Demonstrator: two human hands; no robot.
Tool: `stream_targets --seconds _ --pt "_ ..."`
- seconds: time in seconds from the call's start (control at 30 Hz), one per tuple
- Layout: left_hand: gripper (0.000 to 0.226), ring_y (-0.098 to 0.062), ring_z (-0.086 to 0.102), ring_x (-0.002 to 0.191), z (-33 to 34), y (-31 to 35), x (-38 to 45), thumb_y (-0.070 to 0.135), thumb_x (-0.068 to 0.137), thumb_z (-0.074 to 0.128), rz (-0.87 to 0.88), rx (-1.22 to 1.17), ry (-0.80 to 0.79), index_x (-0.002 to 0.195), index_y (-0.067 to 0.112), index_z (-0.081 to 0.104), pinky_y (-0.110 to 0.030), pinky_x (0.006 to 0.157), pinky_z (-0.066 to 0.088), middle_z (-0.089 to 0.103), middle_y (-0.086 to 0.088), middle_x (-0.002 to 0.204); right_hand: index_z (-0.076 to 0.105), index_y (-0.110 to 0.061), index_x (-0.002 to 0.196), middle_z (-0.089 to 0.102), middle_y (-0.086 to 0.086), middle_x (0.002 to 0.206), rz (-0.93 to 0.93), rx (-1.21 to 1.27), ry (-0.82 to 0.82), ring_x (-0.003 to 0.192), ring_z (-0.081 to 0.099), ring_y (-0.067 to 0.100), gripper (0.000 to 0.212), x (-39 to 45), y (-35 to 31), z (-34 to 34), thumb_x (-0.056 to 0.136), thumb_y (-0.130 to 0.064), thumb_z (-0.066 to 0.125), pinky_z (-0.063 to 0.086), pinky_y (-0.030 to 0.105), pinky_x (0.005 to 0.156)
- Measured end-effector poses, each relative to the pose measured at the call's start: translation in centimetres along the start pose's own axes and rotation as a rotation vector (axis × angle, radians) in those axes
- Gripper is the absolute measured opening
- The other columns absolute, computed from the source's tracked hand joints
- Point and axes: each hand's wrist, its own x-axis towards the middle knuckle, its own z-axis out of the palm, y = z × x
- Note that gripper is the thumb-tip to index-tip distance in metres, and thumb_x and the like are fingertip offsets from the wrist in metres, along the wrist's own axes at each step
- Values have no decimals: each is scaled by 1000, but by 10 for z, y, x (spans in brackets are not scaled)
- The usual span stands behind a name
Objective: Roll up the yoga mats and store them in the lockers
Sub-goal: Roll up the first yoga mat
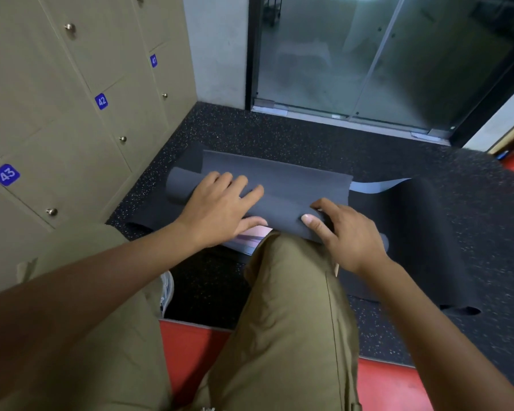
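on the speckled floor, a half-rolled mat under two hands

on the dark speckled floor [279, 134] beside a wall of lockers [72, 114], a person crouches over a dark grey yoga mat [279, 179]. the mat is partly rolled: a rolled end shows at the left, just beside the lockers, and a flat flap of it lies over the top, between the two hands. the left hand [220, 209] rests on the mat with fingers spread and nearly straight, pressing down, the thumb under the near edge. the right hand [344, 232] pinches the near edge of the mat, thumb on top and fingers curled behind it. a pale pink surface [255, 232] shows under the mat's near edge, just past the knee; what it belongs to cannot be told. to the right, another dark mat [428, 232] lies spread on the floor with its edges wavy, and a light blue strip [374, 186] shows at its far side.

the lockers are olive-coloured, each door with a small metal knob [51, 212]. blue tags read 41 [153, 60], 42 [101, 101] and 43 [6, 174]. every door in view is closed, so what they hold cannot be seen. the mat is outside them, on the floor.

the person wears olive trousers [294, 321], one knee touching the mat's near edge. a red surface [190, 345] lies under the legs. ahead stands a glass door [368, 60] in a dark frame.
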Motion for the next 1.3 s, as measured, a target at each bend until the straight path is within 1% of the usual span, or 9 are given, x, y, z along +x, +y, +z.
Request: stream_targets --seconds 0.23,0.33,0.4,0.5,0.67,0.77,0.93,1.13,1.3 --pt "84 -33 57 50 -1 -23 27 85 84 35 141 -125 -82 105 7 61 -32 46 34 59 -12 69 62 -25 104 62 -5 96 -70 -143 127 94 58 19 63 14 2 3 99 -71 21 47 37 72" --pt "100 -30 63 62 -12 -34 43 102 65 22 128 -67 -209 104 17 58 -31 51 29 63 -2 75 62 -20 114 68 1 102 -163 -257 143 94 63 25 71 18 8 7 92 -80 33 47 39 79" --pt "101 -27 65 73 -13 -41 49 106 56 23 130 -21 -275 104 22 52 -34 55 32 65 1 84 57 -20 117 66 1 102 -170 -329 104 94 63 25 78 21 6 7 86 -88 34 46 38 74" --pt "92 -29 66 81 -24 -48 57 104 58 40 111 -9 -364 102 24 48 -35 60 35 69 -1 91 49 -22 112 62 -1 98 -170 -384 87 90 63 25 79 32 -2 2 80 -93 32 40 35 61" --pt "81 -33 67 89 -54 -70 65 98 65 48 34 -4 -368 102 26 48 -38 65 40 71 -7 96 52 -20 112 66 2 95 -276 -411 211 85 67 28 78 59 -17 -25 80 -90 39 38 36 58" --pt "74 -32 65 89 -79 -85 68 95 67 52 -43 -10 -371 96 28 43 -37 62 33 69 -6 94 55 -19 107 68 3 88 -352 -420 296 78 68 30 78 74 -31 -47 78 -90 40 35 35 55" --pt "72 -26 48 69 -125 -108 61 97 65 52 -147 -26 -363 89 30 40 -35 61 46 48 7 69 54 -20 103 67 1 82 -414 -447 395 73 67 29 78 83 -59 -83 77 -92 39 32 33 52" --pt "71 -26 50 67 -187 -104 24 95 65 53 -182 21 -328 90 29 40 -35 59 41 53 7 69 57 -18 100 64 0 77 -501 -421 490 63 64 27 75 51 -96 -113 80 -89 43 29 29 50" --pt "71 -20 52 73 -218 -74 -33 93 66 54 -205 -31 -432 96 29 41 -35 58 39 58 8 77 61 -18 101 62 -2 77 -517 -395 434 68 65 23 75 -14 -120 -107 82 -89 44 41 32 48"
